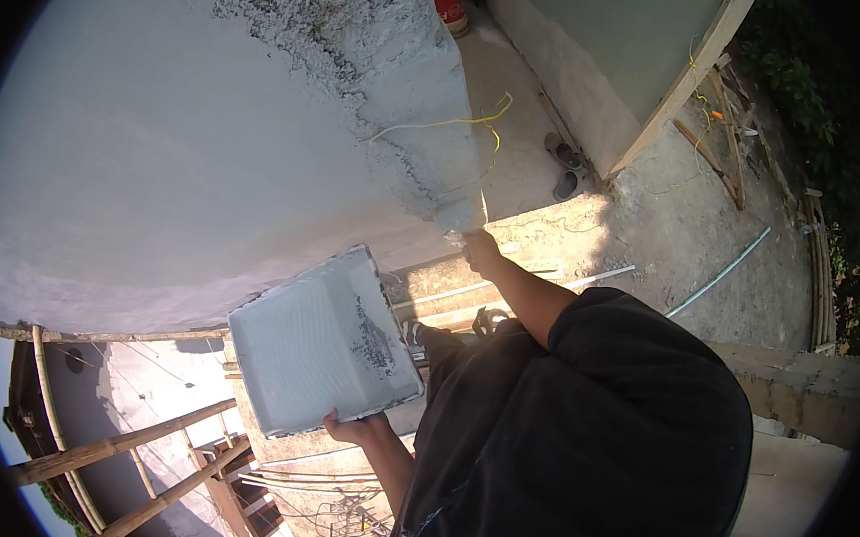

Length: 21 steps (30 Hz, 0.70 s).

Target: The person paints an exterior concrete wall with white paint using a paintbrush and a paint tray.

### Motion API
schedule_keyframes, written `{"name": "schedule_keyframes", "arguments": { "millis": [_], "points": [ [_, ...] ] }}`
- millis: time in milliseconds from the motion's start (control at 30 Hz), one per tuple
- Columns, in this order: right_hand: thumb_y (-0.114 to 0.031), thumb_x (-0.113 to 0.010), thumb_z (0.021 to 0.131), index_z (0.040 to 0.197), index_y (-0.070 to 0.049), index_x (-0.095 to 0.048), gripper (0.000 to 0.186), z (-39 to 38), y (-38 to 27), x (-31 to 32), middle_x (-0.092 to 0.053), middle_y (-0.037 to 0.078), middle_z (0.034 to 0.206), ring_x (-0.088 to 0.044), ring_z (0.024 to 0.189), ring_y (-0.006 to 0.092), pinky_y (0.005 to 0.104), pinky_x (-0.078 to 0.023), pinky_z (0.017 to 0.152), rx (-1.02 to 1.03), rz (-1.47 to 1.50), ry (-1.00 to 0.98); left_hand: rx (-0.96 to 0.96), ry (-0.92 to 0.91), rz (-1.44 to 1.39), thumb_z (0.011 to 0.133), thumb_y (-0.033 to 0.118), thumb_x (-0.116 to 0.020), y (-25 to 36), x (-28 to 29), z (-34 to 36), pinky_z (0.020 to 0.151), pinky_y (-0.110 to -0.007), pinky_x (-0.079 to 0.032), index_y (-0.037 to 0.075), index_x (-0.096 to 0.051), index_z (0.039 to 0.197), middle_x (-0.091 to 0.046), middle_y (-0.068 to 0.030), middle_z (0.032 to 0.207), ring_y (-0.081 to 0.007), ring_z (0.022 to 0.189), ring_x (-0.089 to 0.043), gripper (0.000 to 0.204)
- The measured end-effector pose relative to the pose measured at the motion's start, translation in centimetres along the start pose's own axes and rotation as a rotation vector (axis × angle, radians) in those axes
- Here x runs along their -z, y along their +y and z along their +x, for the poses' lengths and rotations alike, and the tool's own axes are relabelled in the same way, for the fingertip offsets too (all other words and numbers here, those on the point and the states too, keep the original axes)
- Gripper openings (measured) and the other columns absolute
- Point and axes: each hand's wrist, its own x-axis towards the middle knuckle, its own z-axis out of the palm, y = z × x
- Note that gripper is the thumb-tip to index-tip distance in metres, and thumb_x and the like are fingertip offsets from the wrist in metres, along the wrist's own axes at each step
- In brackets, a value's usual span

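Coated paint tray, pale painting tool, blue-grey wall

For the paint tray: broad, squarish, held by its near rim, askew, inner face toward the camera. Coated inside in pale blue-grey, finely ribbed over much of the bed, patched with dark specks near the right side, dark-smeared along the edges. For the painting tool: gripped by the handle, pale-headed, right at the wall's edge; brush or roller, hard to tell. For the wall: largely smooth, but rough and pitted along one dark-flecked band.
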Motion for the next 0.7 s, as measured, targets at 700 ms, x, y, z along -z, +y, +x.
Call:
{"name": "schedule_keyframes", "arguments": {
  "millis": [700],
  "points": [
    [-0.02,-0.053,0.09,0.086,-0.011,-0.045,0.013,0.7,1.7,0.7,-0.041,0.001,0.054,-0.035,0.035,0.0119,0.0296,-0.023,0.031,0.13,0.056,0.081,0.006,0.001,0.008,0.064,0.03,-0.049,0.1,0.0,-0.1,0.101,-0.057,-0.034,0.004,-0.039,0.134,-0.045,-0.0169,0.131,-0.0388,0.121,-0.043,0.075]
  ]
}}
